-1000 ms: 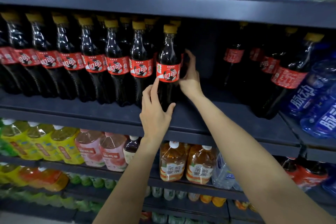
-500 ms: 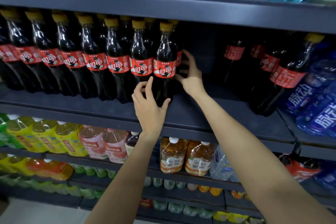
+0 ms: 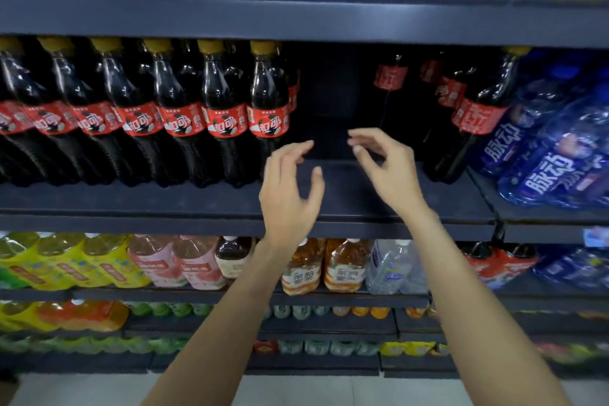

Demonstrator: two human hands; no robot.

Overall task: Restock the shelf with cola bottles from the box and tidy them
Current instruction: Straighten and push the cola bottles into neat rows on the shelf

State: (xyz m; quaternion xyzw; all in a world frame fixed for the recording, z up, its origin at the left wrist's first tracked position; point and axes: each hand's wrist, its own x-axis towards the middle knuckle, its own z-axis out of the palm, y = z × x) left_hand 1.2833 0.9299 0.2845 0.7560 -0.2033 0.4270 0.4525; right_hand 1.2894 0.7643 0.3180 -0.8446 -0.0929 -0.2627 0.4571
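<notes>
- Left hand (image 3: pixel 290 188): raised in front of the dark grey metal shelf (image 3: pixel 197 204), fingers loosely curved and spread, holding nothing. It is just right of the last bottle in the front row and does not touch it.
- Right hand (image 3: pixel 385 165): raised beside the left hand, apart from it, fingers loosely bent with thumb and forefinger parted. It holds nothing and touches no bottle.
- Both hands sit in front of the vacant gap in the shelf's bottle row.
- Front row of dark cola bottles with yellow caps and red labels (image 3: pixel 141 115): upright, side by side, running from the left edge of the view to the gap; further bottles stand behind them.
- Rightmost cola bottle of that row (image 3: pixel 268 115): upright, label facing forward, beside the left hand.
- Second group of dark cola bottles with red labels (image 3: pixel 474 112): on the same shelf, right of the gap; they appear tilted at the wide-angle edge.
- Blue plastic drink bottles with white characters (image 3: pixel 553 155): right of that group.
- Orange-labelled tea bottles (image 3: pixel 324 270): on the next shelf down, between the two forearms.
- The box is not in view.
</notes>
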